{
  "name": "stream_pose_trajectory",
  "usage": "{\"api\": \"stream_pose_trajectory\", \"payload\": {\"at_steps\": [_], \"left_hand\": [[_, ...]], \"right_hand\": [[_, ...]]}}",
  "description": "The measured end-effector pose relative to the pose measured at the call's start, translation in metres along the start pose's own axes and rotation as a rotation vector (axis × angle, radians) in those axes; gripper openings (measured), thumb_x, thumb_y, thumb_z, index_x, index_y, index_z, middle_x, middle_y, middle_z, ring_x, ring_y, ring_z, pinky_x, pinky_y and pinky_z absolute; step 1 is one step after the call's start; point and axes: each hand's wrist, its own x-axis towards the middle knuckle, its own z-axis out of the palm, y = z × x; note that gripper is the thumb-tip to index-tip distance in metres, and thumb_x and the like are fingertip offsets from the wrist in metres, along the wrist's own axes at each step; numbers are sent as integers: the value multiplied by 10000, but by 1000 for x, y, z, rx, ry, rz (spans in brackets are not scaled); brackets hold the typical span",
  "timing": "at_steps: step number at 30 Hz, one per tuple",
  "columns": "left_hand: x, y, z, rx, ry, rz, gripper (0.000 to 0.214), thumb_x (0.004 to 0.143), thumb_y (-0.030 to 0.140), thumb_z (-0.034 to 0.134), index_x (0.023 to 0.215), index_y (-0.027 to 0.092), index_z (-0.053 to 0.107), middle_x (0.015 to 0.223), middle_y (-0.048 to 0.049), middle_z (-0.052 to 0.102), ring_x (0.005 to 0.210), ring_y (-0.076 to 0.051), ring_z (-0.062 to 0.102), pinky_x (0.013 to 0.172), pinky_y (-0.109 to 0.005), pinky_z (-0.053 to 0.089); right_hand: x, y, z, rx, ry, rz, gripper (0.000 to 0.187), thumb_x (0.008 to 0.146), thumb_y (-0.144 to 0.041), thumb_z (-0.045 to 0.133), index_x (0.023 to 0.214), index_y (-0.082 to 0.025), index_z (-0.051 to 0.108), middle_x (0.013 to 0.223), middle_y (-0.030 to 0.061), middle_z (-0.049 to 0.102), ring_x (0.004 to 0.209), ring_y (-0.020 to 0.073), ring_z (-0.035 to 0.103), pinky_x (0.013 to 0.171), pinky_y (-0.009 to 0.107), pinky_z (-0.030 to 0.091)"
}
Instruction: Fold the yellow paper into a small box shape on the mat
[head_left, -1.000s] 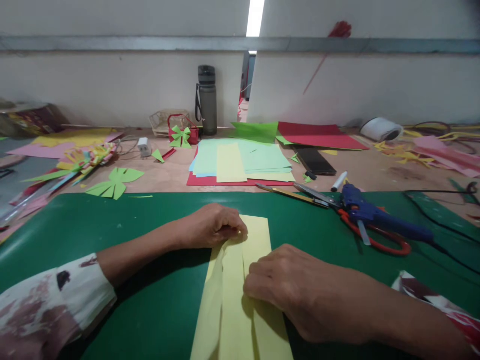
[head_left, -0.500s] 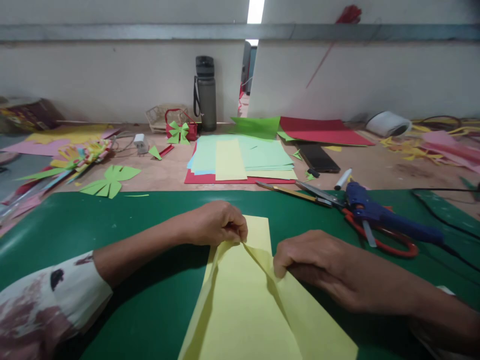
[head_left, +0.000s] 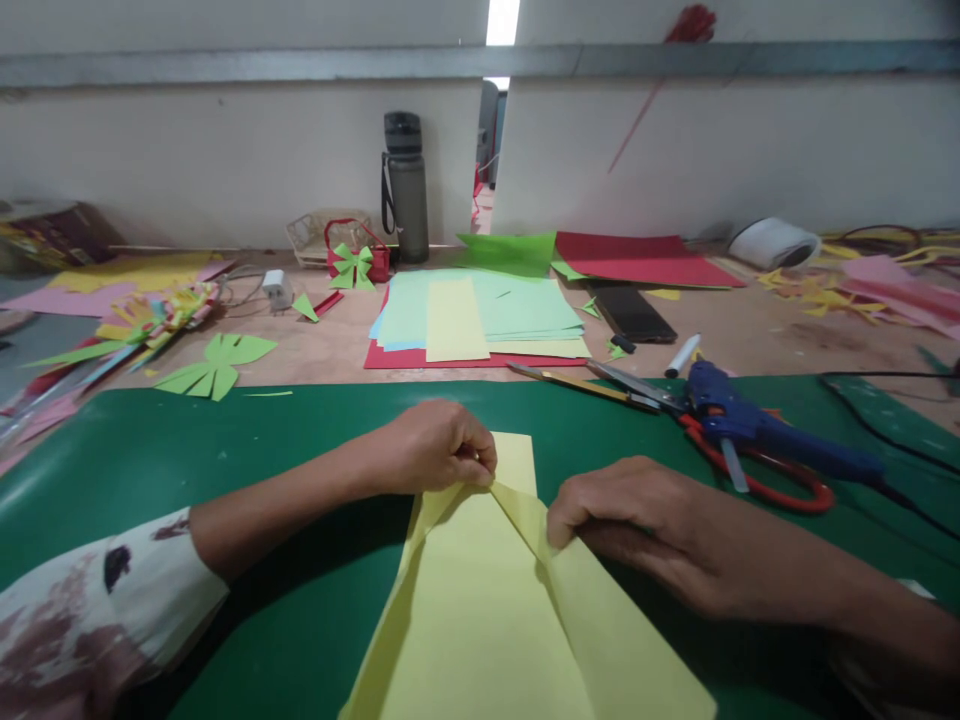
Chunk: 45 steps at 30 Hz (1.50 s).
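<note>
A large sheet of yellow paper (head_left: 480,610) with folded side flaps lies over the green mat (head_left: 315,590), running off the bottom edge of the view. My left hand (head_left: 439,448) pinches the folded paper near its far end, with a pale strip of it showing beyond the fingers. On the right flap, my right hand (head_left: 637,520) grips the paper's edge between thumb and curled fingers. The flap rises at an angle under that hand. Part of each hand's fingertips is hidden by the paper or the other fingers.
Right of the hands lie a blue glue gun (head_left: 765,430), red-handled scissors (head_left: 795,495) and a craft knife (head_left: 592,388). Behind the mat are stacked coloured papers (head_left: 525,310), a phone (head_left: 634,312), a small red paper basket (head_left: 379,262) and a grey bottle (head_left: 409,205).
The left hand has shifted very slightly, and the fold beside it sits a little flatter and wider. The right hand keeps its grip on the flap. The view has moved slightly.
</note>
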Motion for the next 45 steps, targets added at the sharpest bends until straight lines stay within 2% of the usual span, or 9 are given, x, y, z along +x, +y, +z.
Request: {"api": "stream_pose_trajectory", "payload": {"at_steps": [5, 10, 18, 22, 28, 34, 37, 41, 45], "left_hand": [[2, 7, 1, 73, 15, -47, 58, 705, 151, 634, 735, 156, 684, 674, -5, 670, 595, -107, 550, 511, -173, 338], [1, 9, 4, 104, 56, -86, 34, 692, 173, 638, 708, 144, 648, 654, -3, 647, 566, -105, 527, 504, -183, 332], [-10, -3, -4, 12, 76, 109, 173, 807, 78, 466, 841, 122, 629, 769, -23, 649, 651, -94, 538, 583, -177, 376], [-12, -6, -8, -23, 87, 97, 165, 835, 100, 445, 825, 121, 609, 731, -14, 620, 619, -82, 506, 563, -168, 368], [-20, -11, -7, -10, 55, 241, 221, 862, 91, 397, 791, 123, 604, 726, -20, 586, 629, -83, 494, 584, -177, 368], [-38, -16, 2, -45, 265, 143, 169, 888, 146, 425, 935, 139, 587, 833, -30, 632, 729, -92, 559, 647, -168, 399], [-50, -14, 9, -5, 338, 76, 163, 886, 141, 424, 882, 145, 587, 776, -16, 615, 677, -87, 543, 608, -169, 387], [-60, 0, 14, 186, 127, 164, 323, 850, 62, 391, 1074, 218, 564, 901, -40, 583, 772, -130, 539, 639, -216, 386], [-65, 13, 16, 405, -18, 185, 373, 823, 32, 391, 1090, 243, 543, 894, -35, 549, 761, -153, 496, 622, -260, 346]], "right_hand": [[11, 5, 11, -39, -35, -13, 216, 878, -126, 389, 964, -186, 579, 831, 30, 637, 766, 132, 565, 660, 220, 373], [17, 12, 18, -124, 24, 4, 176, 878, -145, 411, 917, -166, 581, 765, 25, 604, 693, 127, 518, 626, 230, 338], [17, 18, 11, -110, 11, -6, 179, 857, -126, 438, 928, -158, 599, 795, 26, 602, 724, 122, 509, 646, 221, 345], [16, 20, 11, -101, 15, 1, 180, 856, -125, 436, 922, -160, 600, 799, 27, 605, 715, 120, 508, 643, 220, 350], [17, 19, 12, -99, 22, -2, 195, 867, -143, 426, 947, -166, 603, 827, 40, 627, 739, 129, 538, 658, 226, 369], [17, 20, 21, -54, 154, -8, 335, 887, -143, 388, 1202, -169, 497, 943, 59, 650, 840, 139, 579, 739, 236, 417], [19, 21, 26, -48, 189, 2, 317, 895, -178, 398, 1185, -160, 524, 941, 72, 662, 829, 146, 591, 730, 242, 430], [23, 22, 27, -53, 205, -14, 263, 884, -188, 420, 1068, -160, 606, 931, 81, 673, 802, 152, 594, 691, 238, 424], [31, 16, 23, -50, 210, 60, 261, 878, -218, 439, 1068, -162, 610, 910, 72, 674, 767, 146, 588, 652, 228, 399]]}}
